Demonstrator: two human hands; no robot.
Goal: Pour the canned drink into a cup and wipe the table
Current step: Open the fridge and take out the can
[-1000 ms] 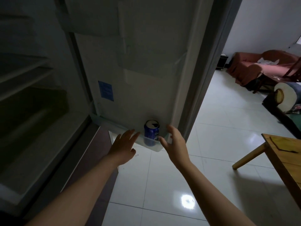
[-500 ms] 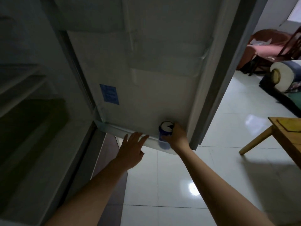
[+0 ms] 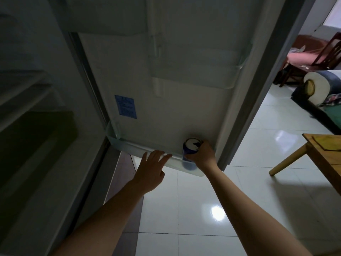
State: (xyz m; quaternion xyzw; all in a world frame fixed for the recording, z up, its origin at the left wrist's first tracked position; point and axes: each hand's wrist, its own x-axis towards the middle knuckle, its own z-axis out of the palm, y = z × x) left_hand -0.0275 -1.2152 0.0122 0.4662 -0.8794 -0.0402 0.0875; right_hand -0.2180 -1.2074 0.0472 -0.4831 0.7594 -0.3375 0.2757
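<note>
The blue can (image 3: 191, 147) stands upright in the lowest clear shelf (image 3: 140, 147) of the open fridge door (image 3: 184, 89), at its right end. The right hand (image 3: 203, 156) grips the can, fingers curled round its side. The left hand (image 3: 151, 169) hovers by the shelf's front rim, fingers straight and slightly spread. A blue sticker (image 3: 126, 106) on the door carries print too small to read; the can's label is not legible. A wooden bench (image 3: 324, 156) stands at right.

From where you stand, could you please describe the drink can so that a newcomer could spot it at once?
Find the open fridge door and follow its inner side down to the clear bottom shelf. The can stands at that shelf's right end, with the right hand gripping it. It is blue with a silver top, and nothing else is visible on the shelf.
</note>
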